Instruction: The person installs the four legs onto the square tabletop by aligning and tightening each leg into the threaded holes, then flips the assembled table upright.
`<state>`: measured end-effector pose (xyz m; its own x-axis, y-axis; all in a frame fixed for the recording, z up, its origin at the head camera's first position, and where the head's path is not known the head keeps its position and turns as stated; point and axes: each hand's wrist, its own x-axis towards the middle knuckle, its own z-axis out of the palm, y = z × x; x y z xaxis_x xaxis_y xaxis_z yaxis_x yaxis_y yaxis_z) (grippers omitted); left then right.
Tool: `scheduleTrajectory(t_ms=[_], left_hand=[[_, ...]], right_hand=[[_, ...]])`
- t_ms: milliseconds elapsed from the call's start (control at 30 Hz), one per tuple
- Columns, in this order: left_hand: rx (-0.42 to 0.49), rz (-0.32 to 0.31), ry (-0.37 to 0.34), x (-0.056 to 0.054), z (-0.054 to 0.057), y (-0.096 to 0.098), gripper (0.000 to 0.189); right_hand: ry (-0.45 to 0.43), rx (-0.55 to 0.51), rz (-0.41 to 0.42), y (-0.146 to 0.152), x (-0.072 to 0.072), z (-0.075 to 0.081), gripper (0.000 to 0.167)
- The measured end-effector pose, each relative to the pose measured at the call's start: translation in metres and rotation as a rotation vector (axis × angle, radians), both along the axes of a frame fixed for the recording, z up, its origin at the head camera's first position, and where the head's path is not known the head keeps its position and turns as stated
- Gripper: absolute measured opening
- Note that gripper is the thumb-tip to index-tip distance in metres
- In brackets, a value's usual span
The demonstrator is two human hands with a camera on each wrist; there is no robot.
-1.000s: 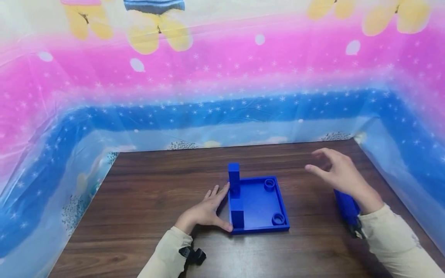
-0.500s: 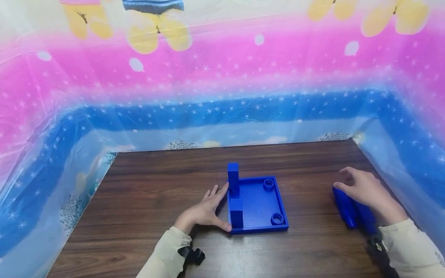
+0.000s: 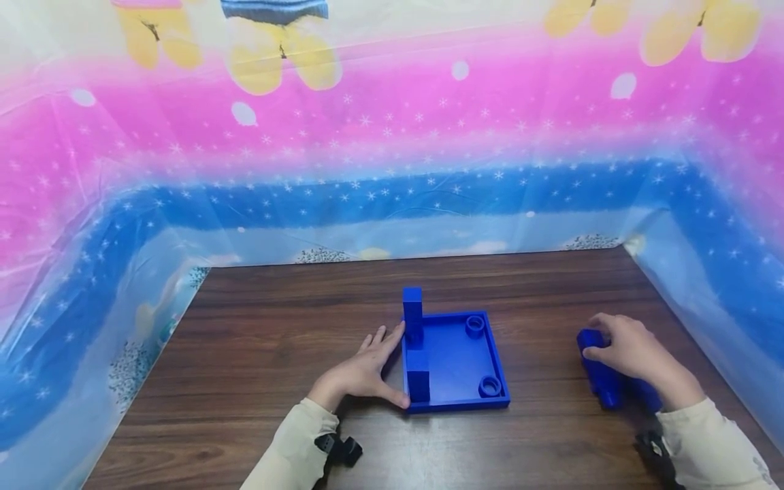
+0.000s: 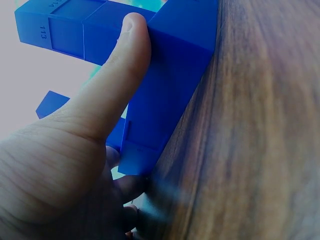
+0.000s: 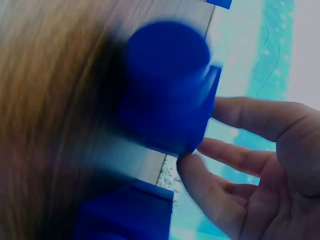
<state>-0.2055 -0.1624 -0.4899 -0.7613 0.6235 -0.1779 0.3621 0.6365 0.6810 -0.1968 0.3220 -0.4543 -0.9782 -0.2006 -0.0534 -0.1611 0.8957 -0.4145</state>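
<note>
A blue square tray [image 3: 459, 361] lies on the table, with one blue square post [image 3: 412, 309] standing in its far left corner and another blue post [image 3: 419, 381] in the near left. Raised round sockets [image 3: 474, 326] show at both right corners. Along the tray's left side my left hand [image 3: 361, 374] is spread, thumb straight against the near corner and fingers at the far end. Off to the right, my right hand [image 3: 637, 350] pinches a loose blue square post [image 3: 594, 371] between thumb and fingers. Its round peg end [image 5: 167, 60] faces the right wrist camera.
Another loose blue post [image 3: 646, 395] lies beside the held one, partly under the right hand. Wood-grained table [image 3: 294, 313] stretches between and around the hands. A patterned cloth [image 3: 392, 197] hangs along the back and sides of the table.
My right hand has come right and down onto the two loose posts, and one of them has shifted slightly left in its fingers. The left hand and tray have stayed put.
</note>
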Motion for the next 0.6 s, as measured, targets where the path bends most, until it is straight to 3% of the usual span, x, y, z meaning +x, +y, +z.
scheduleTrajectory(t_ms=[133, 300, 433, 600], left_hand=[[-0.002, -0.001, 0.002, 0.0, 0.001, 0.0, 0.138], [-0.004, 0.001, 0.002, 0.0, 0.002, 0.0, 0.138], [-0.001, 0.003, 0.0, 0.0, 0.002, 0.0, 0.138], [0.001, 0.005, -0.003, 0.001, 0.001, 0.0, 0.138]], right_hand=[[-0.108, -0.065, -0.011, -0.003, -0.001, -0.004, 0.072], [-0.167, -0.072, -0.043, -0.006, -0.006, -0.009, 0.088], [-0.159, -0.097, -0.078, -0.01, -0.01, -0.011, 0.08], [-0.062, -0.155, -0.121, -0.015, -0.012, -0.012, 0.067]])
